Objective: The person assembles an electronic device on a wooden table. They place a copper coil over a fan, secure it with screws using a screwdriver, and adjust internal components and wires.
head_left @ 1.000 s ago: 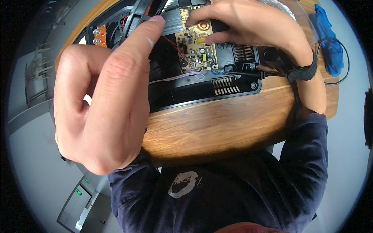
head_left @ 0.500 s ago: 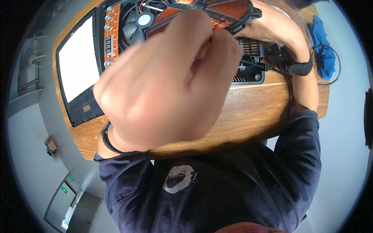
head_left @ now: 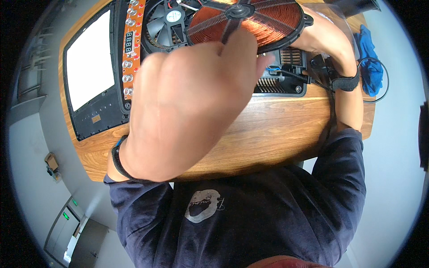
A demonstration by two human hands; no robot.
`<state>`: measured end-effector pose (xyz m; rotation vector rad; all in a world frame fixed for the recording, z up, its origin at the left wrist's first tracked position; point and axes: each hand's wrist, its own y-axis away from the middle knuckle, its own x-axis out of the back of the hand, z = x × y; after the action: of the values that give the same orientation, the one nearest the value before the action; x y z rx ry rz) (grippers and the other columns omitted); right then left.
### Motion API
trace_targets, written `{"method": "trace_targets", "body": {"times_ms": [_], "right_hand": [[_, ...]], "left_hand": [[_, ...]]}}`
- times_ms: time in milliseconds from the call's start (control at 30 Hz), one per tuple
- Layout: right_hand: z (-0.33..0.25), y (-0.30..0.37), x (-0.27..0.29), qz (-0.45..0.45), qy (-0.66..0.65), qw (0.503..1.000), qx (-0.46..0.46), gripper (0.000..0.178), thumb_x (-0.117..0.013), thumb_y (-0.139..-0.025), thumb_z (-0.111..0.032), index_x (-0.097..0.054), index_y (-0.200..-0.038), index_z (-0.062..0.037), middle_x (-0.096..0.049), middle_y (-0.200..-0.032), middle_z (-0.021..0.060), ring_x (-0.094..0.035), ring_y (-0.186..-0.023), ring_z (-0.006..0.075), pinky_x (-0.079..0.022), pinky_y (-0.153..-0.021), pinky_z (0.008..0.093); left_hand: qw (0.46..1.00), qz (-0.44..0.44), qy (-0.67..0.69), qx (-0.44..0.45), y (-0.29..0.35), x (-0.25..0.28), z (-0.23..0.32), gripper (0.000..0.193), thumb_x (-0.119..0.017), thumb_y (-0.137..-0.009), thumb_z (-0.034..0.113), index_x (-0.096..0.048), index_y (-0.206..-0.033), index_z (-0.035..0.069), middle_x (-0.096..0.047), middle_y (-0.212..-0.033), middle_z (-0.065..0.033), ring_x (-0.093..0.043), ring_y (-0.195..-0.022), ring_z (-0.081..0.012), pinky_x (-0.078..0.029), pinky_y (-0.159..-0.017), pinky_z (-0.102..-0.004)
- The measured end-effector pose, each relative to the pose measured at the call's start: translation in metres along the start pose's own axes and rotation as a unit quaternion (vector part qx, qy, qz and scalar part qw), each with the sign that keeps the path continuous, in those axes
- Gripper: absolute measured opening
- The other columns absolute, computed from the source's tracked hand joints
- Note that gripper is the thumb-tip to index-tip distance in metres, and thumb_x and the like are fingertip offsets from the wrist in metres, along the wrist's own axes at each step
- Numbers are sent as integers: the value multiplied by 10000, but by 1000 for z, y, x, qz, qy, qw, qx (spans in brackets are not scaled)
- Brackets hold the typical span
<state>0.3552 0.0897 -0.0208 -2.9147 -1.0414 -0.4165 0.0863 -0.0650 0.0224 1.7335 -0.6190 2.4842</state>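
Observation:
A round induction coil (head_left: 277, 22) of copper wire on a black frame is raised and tilted over the open black cooker housing (head_left: 286, 91). My right hand (head_left: 308, 38) reaches in from the right and grips the coil at its right rim; the fingers are hidden behind it. My left hand (head_left: 192, 98) is close to the camera, in front of the coil's lower edge. Its fingers are curled, with the index finger over the coil and the thumb tip beside the housing. Whatever they pinch is hidden. A cooling fan (head_left: 167, 27) sits left of the coil.
An orange circuit board (head_left: 128, 67) with buttons and a small display lies left of the fan. A black-framed panel with a white face (head_left: 89, 62) is at the table's left. A black cable (head_left: 301, 78) leaves the housing. At the right edge rests a blue cloth (head_left: 372, 62).
My left hand has drawn back a little from the coil, uncovering more of it, and its thumb tip now shows. My right hand stays at the coil's rim. The view has shifted slightly.

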Motion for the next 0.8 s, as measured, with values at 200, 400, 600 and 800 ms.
{"method": "trace_targets", "body": {"times_ms": [200,400,600,800], "right_hand": [[34,-20,15,-65,238,938,244,431,-709,-1087,-23,-648,-1486,128,-706,-1561,178,-710,-1390,240,-574,-1189,322],[54,-49,15,-113,407,838,346,466,-686,-1124,-152,-585,-1512,86,-652,-1535,175,-634,-1360,263,-495,-1229,367],[18,-35,0,-96,422,856,284,583,-730,-1106,-352,-604,-1518,40,-650,-1526,202,-639,-1343,325,-518,-1175,376],[20,-34,2,-89,473,837,260,601,-745,-1094,-402,-626,-1504,21,-652,-1520,217,-653,-1342,368,-546,-1138,416]], "left_hand": [[969,-230,79,-46,17,11,5,407,-770,-1052,382,-746,-1253,29,-754,-1311,-182,-778,-1123,-364,-645,-892,-451],[965,-245,9,-96,26,4,0,797,-774,-1039,398,-504,-1637,-55,-558,-1664,-201,-606,-1507,-366,-585,-1156,-436],[975,-194,21,-105,21,-3,1,843,-774,-1041,392,-444,-1681,-47,-528,-1686,-219,-586,-1515,-392,-528,-1228,-442],[970,-215,-52,-102,22,-11,-3,823,-763,-1047,410,-465,-1664,-47,-618,-1586,-225,-666,-1415,-397,-550,-1208,-447]]}}
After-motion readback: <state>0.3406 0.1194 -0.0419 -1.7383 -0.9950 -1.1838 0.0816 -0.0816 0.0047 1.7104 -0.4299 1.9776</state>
